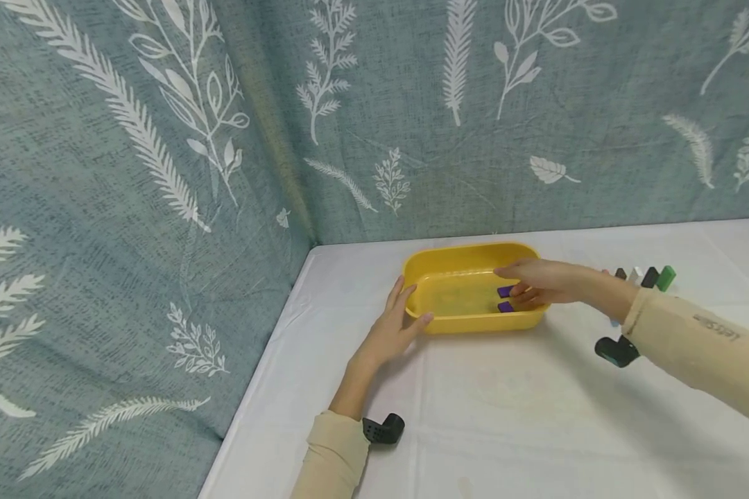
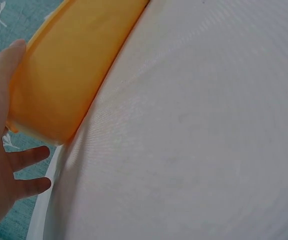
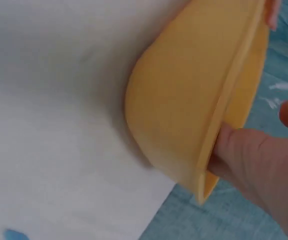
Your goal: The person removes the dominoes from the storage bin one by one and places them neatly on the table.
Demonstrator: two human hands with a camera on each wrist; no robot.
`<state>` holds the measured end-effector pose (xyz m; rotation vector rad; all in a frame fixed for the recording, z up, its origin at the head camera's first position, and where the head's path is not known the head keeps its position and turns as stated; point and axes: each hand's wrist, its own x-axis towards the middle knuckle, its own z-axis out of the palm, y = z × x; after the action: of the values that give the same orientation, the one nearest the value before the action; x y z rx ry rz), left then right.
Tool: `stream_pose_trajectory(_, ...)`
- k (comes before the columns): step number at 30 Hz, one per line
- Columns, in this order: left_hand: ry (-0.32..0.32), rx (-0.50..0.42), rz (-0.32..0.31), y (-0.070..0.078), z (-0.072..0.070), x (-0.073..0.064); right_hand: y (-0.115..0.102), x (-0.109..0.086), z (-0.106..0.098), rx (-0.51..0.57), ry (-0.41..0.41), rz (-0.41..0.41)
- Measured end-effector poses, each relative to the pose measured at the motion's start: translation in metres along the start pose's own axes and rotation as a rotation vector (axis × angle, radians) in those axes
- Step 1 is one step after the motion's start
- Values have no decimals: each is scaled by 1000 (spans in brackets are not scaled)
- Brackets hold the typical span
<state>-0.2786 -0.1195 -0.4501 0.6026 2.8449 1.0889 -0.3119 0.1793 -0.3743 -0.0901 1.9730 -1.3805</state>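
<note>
A yellow plastic tray (image 1: 455, 324) stands on the white-covered table toward the back. My left hand (image 1: 390, 333) rests on its near left corner, thumb at the front rim and fingers along the end. Two other fingers (image 2: 31, 158) stretch out straight beside the tray in the left wrist view. Over the tray's right end reaches my right hand (image 1: 546, 278), fingertips down inside and thumb spread apart. Two flat purple pieces (image 1: 505, 307) show right at its fingertips. The tray wall hides those fingertips in the right wrist view.
Right of the tray, partly behind the right forearm, lie several small pieces, including a green one (image 1: 666, 278), a black one (image 1: 650, 277) and a light blue one (image 3: 15, 234). A patterned blue-green curtain (image 1: 412, 173) hangs along the table's back and left edges.
</note>
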Motion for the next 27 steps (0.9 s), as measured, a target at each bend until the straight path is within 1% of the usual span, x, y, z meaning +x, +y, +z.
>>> stream_pose_trajectory(3,-5,-4,-6,0,0,0,-2,9,7,-142,32,29)
stream_pose_trajectory(6,-7,-3,-6,0,1,0,-2,13,11,-271,81,44)
stream_pose_trajectory(10,-1,11,-3,-1,1,1,-5,14,18,-361,122,69)
stream_pose_trajectory(13,0,10,-5,-2,0,2,-5,18,22,-331,126,74)
stream_pose_trajectory(15,0,9,-4,-2,0,2,-4,21,23,-299,124,56)
stream_pose_trajectory(21,4,17,-2,-2,-1,2,1,33,30,-173,166,-2)
stream_pose_trajectory(23,2,12,3,-2,-1,1,2,37,33,-123,187,-1)
stream_pose_trajectory(27,-3,7,4,-1,-1,0,2,41,38,-41,196,-9)
